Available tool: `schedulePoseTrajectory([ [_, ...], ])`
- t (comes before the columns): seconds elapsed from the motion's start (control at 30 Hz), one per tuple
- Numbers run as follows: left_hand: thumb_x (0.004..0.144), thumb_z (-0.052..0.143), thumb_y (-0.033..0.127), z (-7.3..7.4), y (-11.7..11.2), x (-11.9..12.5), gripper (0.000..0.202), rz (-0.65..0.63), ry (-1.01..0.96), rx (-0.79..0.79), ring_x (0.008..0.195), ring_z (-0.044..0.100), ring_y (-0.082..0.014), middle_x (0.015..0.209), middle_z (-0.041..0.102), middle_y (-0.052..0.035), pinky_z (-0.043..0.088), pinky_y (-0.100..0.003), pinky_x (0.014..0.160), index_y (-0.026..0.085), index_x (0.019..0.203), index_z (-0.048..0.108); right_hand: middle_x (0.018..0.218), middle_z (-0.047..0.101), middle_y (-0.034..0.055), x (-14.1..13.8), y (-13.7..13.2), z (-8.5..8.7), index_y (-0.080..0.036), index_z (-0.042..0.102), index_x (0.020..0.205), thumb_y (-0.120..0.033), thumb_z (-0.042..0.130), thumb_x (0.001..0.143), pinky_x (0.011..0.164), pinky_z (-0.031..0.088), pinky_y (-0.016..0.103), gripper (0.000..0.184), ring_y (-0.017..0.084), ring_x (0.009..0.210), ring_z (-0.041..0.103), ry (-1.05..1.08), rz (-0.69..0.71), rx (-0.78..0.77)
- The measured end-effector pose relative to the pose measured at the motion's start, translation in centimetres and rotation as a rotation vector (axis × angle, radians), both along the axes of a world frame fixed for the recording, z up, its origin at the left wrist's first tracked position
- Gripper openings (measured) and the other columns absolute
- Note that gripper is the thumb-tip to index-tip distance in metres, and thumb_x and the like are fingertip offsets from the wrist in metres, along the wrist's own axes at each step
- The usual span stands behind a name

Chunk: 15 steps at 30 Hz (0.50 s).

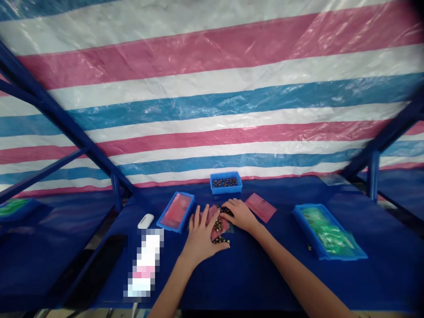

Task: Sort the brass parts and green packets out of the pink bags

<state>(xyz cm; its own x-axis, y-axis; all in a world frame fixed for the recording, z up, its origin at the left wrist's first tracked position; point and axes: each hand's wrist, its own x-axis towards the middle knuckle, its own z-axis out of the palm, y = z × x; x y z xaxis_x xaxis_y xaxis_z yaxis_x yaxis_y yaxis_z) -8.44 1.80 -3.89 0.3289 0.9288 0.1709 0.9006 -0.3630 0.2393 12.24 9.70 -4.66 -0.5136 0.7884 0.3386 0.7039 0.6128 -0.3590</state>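
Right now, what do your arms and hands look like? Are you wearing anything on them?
My left hand and right hand are bare, with no gloves. My left forearm and right forearm are bare too, with no sleeves in view. I can't see any watch, bracelet or ring.

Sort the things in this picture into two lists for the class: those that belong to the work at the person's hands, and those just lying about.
Belonging to the work: left hand, right hand, small metal parts, pink plastic bag, blue tray of metal parts, blue tray of pink bags, loose pink bag, probably blue tray of green packets.

Lying about: white plastic object, striped tarpaulin.
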Motion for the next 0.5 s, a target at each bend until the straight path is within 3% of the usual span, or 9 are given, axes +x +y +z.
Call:
schedulePoseTrajectory([
  [0.17, 0.077, 0.058, 0.073, -0.9, 3.5, 1.2, 0.09, -0.059, -0.013, 0.0, 0.148, 0.016, -0.042, 0.16, 0.029, -0.0097, 0.013, -0.065, 0.116, 0.031, 0.153, 0.032, 0.089, 0.067, 0.0047, 0.3, 0.9, -0.7, -0.019, 0.062, 0.094, -0.029, 0.058, 0.095, 0.08, 0.046, 0.031, 0.01, 0.02, 0.087, 0.062, 0.065, -0.077, -0.033],
  [0.33, 0.076, 0.066, 0.066, 0.0, 5.7, 2.2, 0.08, -0.133, -0.146, 0.018, 0.143, 0.03, -0.0353, 0.152, 0.043, -0.0088, 0.017, -0.059, 0.118, 0.029, 0.144, 0.047, 0.095, 0.069, 0.0071, 1.0, 1.0, -0.9, -0.018, 0.061, 0.1, -0.018, 0.046, 0.097, 0.08, 0.049, 0.031, 0.015, 0.02, 0.09, 0.065, 0.163, -0.174, -0.043],
  [0.43, 0.088, 0.055, 0.056, 1.0, 6.9, 2.5, 0.048, -0.085, -0.496, 0.037, 0.128, 0.05, -0.0278, 0.131, 0.062, -0.0093, 0.033, -0.049, 0.113, 0.024, 0.123, 0.065, 0.095, 0.071, 0.0052, 1.3, 0.8, -1.1, -0.019, 0.06, 0.103, -0.019, 0.044, 0.098, 0.078, 0.051, 0.029, 0.017, 0.018, 0.087, 0.068, 0.232, -0.182, -0.06],
  [0.5, 0.096, 0.041, 0.052, 1.4, 8.2, 2.7, 0.044, 0.033, -0.785, 0.075, 0.111, 0.06, -0.0231, 0.112, 0.069, -0.009, 0.042, -0.041, 0.104, 0.021, 0.103, 0.07, 0.099, 0.071, 0.0061, 1.4, 0.8, -1.1, -0.019, 0.06, 0.107, -0.022, 0.043, 0.099, 0.08, 0.053, 0.029, 0.019, 0.018, 0.089, 0.068, 0.274, -0.194, -0.058],
])
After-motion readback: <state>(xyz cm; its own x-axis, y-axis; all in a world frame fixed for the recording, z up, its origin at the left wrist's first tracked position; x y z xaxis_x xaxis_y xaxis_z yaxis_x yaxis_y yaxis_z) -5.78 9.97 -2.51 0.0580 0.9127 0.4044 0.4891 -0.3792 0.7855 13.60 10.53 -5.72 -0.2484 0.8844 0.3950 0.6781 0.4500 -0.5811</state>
